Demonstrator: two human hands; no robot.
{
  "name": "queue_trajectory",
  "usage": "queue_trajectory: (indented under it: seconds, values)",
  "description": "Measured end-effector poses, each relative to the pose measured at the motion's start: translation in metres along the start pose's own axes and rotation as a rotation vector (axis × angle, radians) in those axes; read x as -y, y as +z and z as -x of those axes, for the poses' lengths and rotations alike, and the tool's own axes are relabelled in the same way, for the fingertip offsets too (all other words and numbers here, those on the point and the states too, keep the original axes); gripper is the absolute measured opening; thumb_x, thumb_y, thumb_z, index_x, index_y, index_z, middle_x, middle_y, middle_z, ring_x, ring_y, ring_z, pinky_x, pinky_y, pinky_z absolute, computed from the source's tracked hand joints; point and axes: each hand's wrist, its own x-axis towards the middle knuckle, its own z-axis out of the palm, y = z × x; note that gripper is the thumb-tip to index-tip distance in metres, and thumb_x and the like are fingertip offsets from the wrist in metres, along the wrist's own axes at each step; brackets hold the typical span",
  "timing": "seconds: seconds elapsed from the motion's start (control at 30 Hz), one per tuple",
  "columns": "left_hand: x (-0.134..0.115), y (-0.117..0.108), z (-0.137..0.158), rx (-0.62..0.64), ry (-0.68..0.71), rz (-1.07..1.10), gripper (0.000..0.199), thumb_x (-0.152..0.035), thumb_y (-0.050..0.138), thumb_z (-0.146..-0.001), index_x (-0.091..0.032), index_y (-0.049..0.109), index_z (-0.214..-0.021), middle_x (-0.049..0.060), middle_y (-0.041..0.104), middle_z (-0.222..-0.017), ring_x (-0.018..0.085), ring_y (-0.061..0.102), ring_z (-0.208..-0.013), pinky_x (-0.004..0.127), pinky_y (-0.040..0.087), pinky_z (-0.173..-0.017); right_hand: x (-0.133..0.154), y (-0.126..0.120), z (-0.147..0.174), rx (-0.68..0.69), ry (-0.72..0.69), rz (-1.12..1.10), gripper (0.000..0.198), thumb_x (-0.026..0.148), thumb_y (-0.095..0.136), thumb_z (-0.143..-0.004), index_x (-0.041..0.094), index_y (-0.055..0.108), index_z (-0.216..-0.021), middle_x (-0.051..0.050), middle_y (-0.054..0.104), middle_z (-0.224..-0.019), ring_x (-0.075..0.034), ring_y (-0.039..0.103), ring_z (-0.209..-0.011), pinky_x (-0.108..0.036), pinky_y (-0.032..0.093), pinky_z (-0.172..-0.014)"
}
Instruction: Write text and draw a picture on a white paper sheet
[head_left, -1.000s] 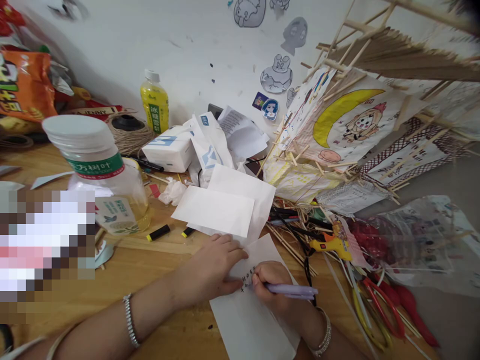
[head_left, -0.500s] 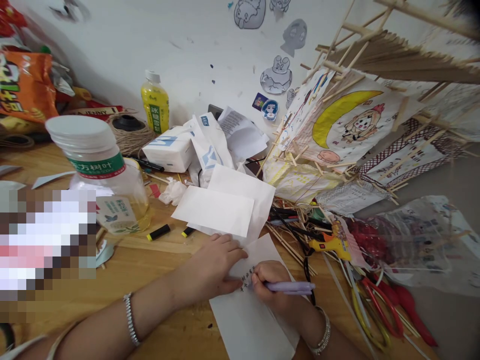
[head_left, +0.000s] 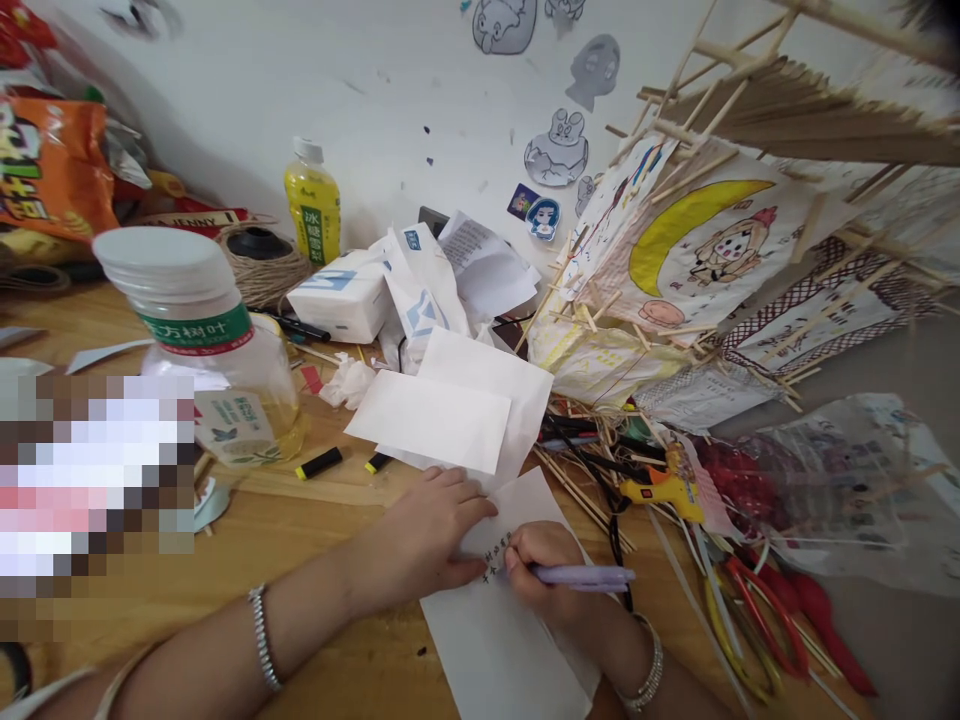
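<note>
1. On the brown wooden table (head_left: 360, 655), the right hand (head_left: 544, 560) grasps a slim lilac plastic pen (head_left: 589, 578) over a white paper sheet (head_left: 499, 660); a light, steady pinch should suit the small dark handwriting (head_left: 493, 562).
2. Across the sheet's left edge, the left hand (head_left: 431, 535) lies loosely spread, grasping nothing; gentle pressure there should prevent sliding.
3. Near the pen's rear end runs a thin black cord (head_left: 616, 540), best avoided.
4. Beyond the left fingers, overlapping white paper rectangles (head_left: 435, 415) lie.
</note>
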Motion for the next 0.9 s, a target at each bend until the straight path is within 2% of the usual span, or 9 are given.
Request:
queue_trajectory:
  seconds: [0.5,0.9]
  values:
    - [-0.0009,-0.001,-0.001,0.008,-0.009,-0.008,0.035,-0.029,0.067,-0.071,-0.021,0.056,-0.104,0.005,0.059,-0.098,0.025,0.05,-0.093,0.038,0.036,-0.082,-0.0028,0.0024,0.0018,-0.031,0.017,-0.025,0.03,0.021,0.041,-0.081,0.021,0.029,-0.054,0.003,0.04,-0.051,-0.011,0.04,-0.049,-0.024,0.032,-0.051]
    - [0.0007,0.0007,-0.0011,0.007,-0.005,0.002,0.036,-0.029,0.067,-0.071,-0.02,0.057,-0.104,0.004,0.059,-0.098,0.025,0.051,-0.093,0.037,0.035,-0.082,0.0027,-0.0009,-0.0001,-0.022,0.047,-0.005,0.029,0.019,0.04,-0.08,0.02,0.032,-0.053,0.002,0.042,-0.05,-0.012,0.041,-0.049,-0.024,0.031,-0.051]
